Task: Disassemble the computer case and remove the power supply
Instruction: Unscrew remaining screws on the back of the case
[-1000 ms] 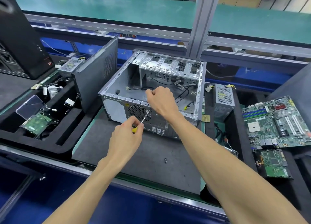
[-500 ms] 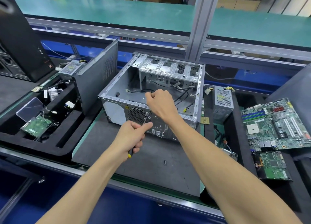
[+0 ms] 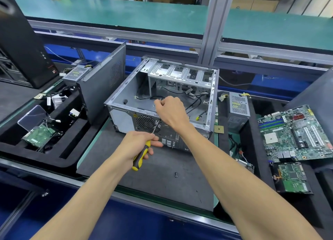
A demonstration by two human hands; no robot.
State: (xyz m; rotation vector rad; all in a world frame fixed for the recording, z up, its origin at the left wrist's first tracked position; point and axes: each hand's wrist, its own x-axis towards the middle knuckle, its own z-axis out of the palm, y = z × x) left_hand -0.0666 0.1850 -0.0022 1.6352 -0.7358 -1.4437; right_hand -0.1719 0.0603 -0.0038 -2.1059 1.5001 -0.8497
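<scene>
Here, left hand gripping screwdriver; right hand fisted on computer case rim.

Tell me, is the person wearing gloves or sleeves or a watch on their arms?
No. Both the left hand and the right hand are bare, with no gloves, rings or watch. The forearms are bare too, and no sleeve shows anywhere up to the picture's edge.

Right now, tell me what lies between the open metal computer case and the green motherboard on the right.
Head view: a grey perforated power supply box stands between the case and motherboard.
</scene>
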